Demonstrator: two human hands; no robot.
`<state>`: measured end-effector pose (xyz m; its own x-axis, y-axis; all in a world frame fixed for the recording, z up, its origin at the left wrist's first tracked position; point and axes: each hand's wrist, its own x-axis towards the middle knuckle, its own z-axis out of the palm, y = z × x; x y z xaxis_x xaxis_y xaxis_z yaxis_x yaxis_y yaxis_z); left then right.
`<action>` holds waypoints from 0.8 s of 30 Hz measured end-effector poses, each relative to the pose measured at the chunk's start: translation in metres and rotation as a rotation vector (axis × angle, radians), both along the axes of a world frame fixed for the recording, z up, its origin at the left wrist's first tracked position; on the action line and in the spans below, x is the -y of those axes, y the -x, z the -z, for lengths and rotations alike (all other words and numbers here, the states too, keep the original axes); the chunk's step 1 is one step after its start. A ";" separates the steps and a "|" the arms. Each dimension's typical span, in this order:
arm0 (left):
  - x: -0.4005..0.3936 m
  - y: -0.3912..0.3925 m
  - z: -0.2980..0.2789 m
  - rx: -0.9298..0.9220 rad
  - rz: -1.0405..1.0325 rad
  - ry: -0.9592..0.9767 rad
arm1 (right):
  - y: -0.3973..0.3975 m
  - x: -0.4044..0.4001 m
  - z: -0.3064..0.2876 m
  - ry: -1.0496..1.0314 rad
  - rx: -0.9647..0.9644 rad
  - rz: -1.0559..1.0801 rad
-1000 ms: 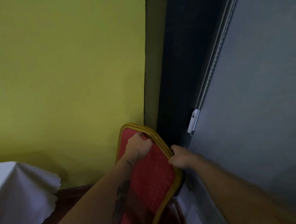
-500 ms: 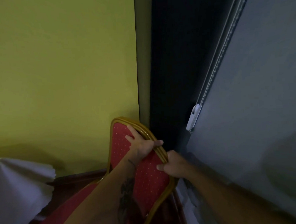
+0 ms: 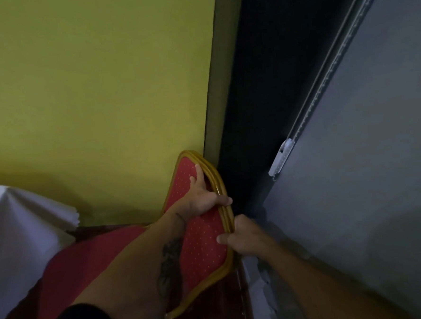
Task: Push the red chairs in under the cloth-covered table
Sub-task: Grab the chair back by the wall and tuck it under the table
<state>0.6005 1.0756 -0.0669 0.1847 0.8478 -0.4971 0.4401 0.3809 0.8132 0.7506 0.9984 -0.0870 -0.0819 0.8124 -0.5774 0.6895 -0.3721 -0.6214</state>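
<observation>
A red chair [image 3: 202, 248] with white dots and a gold frame stands in the room's corner, its backrest facing me. My left hand [image 3: 202, 197] lies on the upper backrest, fingers spread on the fabric and thumb hooked over the gold rim. My right hand [image 3: 243, 236] grips the rim lower down on the right side. The red seat [image 3: 87, 263] points left toward the white cloth-covered table [image 3: 19, 235], whose draped corner shows at the left edge. The chair's legs are hidden.
A yellow-green wall [image 3: 97, 92] rises behind the chair. A dark curtain gap [image 3: 263, 106] and a grey roller blind [image 3: 365, 162] with a white bead-chain holder [image 3: 281, 161] close off the right side. Dark red-brown floor shows below.
The view has shifted, so more of the red seat and the tablecloth show. My left hand has gone from a fist on the rim to spread fingers; my right hand has slid lower on the frame.
</observation>
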 end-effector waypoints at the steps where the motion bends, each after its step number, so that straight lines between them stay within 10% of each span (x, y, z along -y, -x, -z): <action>1: 0.002 0.007 -0.001 -0.014 0.033 0.006 | 0.007 0.005 0.000 0.006 -0.008 -0.004; 10: 0.045 0.076 -0.005 -0.001 0.092 -0.022 | 0.046 0.043 -0.013 0.247 -0.118 -0.181; 24: 0.131 0.032 0.037 -0.182 -0.044 0.084 | 0.072 -0.038 -0.084 -0.083 -0.120 0.131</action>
<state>0.5681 0.9442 -0.1037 0.0491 0.8073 -0.5880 0.5587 0.4658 0.6862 0.6785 1.0362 -0.0035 -0.0365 0.8648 -0.5008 0.5571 -0.3984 -0.7286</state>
